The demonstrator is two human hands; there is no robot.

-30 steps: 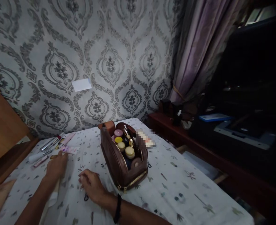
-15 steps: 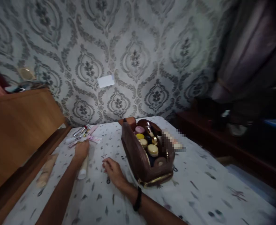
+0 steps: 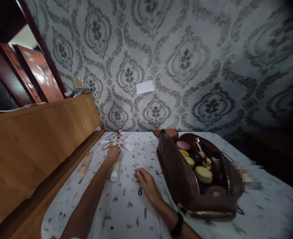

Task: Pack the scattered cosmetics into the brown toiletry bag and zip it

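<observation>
Our cosmetics pile (image 3: 115,136) lies on the printed cloth (image 3: 130,205) toward the wall (image 3: 176,63), w/ silvery tubes (image 3: 113,135) & a pink-and-white packet (image 3: 126,145) in it. Our L hand (image 3: 113,153) is at its near edge, palm down, fingertips by a small gold-toned item (image 3: 110,145); can't tell if the fingers are clamped on it or apart. A white-capped tube (image 3: 114,171) lies just beside our L wrist, & a beige tube (image 3: 86,164) is further L, nr the wooden panel (image 3: 44,122). Our R hand (image 3: 147,186) rests on the cloth btwn that capped tube & the brown bag (image 3: 173,169), fingers loosely curled, thumb apart, w/ a dark wristband (image 3: 178,225). The bag stands unzipped, w/ round containers (image 3: 203,174) & brushes (image 3: 199,148) inside. White paper (image 3: 145,87) is on the wall; a reddish door (image 3: 40,74) shows far L.
</observation>
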